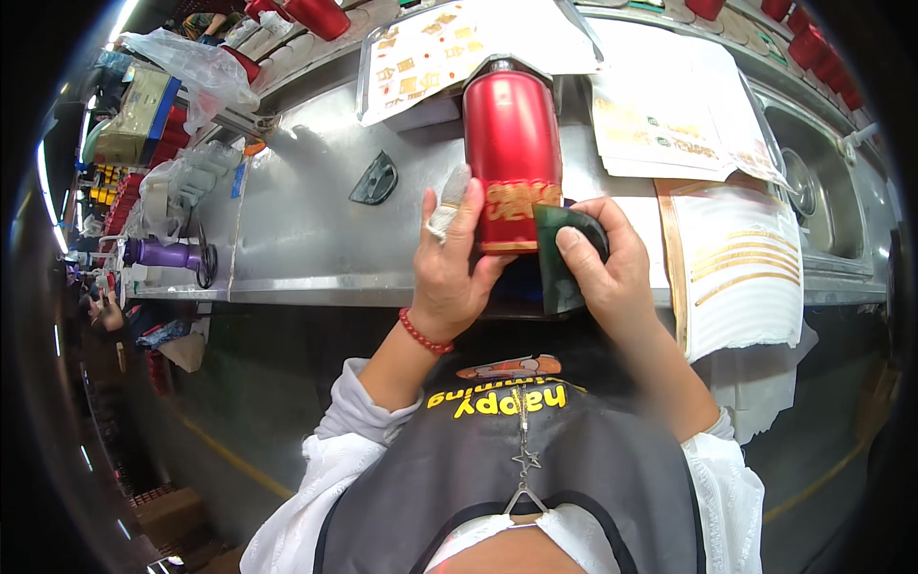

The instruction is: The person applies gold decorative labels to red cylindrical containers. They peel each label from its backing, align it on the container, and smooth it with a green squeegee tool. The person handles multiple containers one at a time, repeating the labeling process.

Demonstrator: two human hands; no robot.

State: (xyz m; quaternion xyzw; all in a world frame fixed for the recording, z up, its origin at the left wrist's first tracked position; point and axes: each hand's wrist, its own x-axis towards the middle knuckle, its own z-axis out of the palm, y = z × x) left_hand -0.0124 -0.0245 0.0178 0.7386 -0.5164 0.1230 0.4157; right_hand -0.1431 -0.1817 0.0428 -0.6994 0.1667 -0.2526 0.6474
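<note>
A shiny red metal bottle (510, 124) lies on a stand in front of me, its near end toward me. A gold patterned decal (512, 206) wraps round that end. My left hand (449, 253) steadies the bottle from the left, thumb at its near edge, one finger wearing a pale cloth cover (448, 203). In my right hand (612, 263) is a dark green translucent scraper (557, 263), pinched under the thumb, its straight edge against the right side of the decal. The fingers behind the scraper are partly hidden. A second dark green scraper (375, 179) lies on the steel table to the left.
Printed decal sheets (430, 55) lie behind the bottle, with more paper sheets (660, 105) to the right. Nearer is white paper with gold strips (746, 268). A steel sink (822, 182) is far right. A purple bottle (163, 253) and plastic-wrapped items (177, 187) stand left.
</note>
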